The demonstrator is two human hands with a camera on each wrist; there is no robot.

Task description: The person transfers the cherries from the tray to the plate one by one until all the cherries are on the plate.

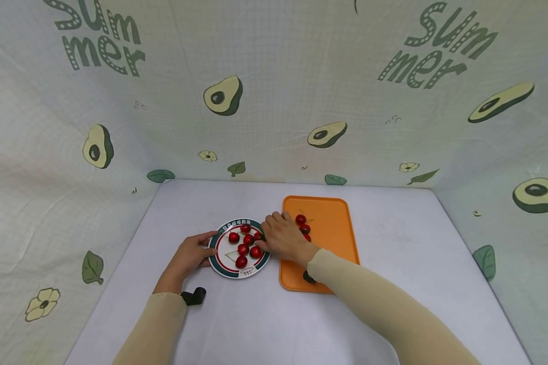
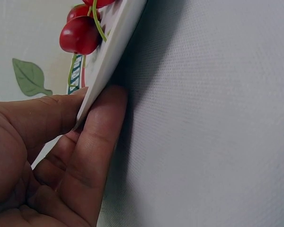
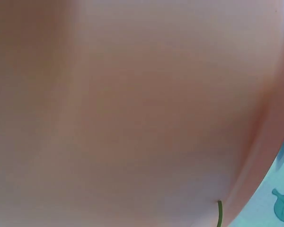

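Observation:
My left hand (image 1: 193,252) grips the left rim of a round white plate (image 1: 222,262) with a dark green border. In the left wrist view its thumb (image 2: 52,111) lies over the rim and its fingers (image 2: 97,137) are underneath. Several red cherries (image 1: 241,261) with green stems lie on the plate. My right hand (image 1: 285,235) is at the opposite rim, thumb over the plate and fingers curled; I cannot tell whether it also touches the nearest cherry (image 1: 259,236). Blurred skin fills most of the right wrist view, with a green stem (image 3: 220,215) low in it.
An orange tray (image 1: 338,228) lies right of the plate, partly under the right hand and forearm. More cherries (image 1: 301,219) are on it, some partly hidden by the hand. Both wrists wear black devices (image 1: 194,296). The white table (image 1: 237,324) meets avocado-print cloth at the back and sides.

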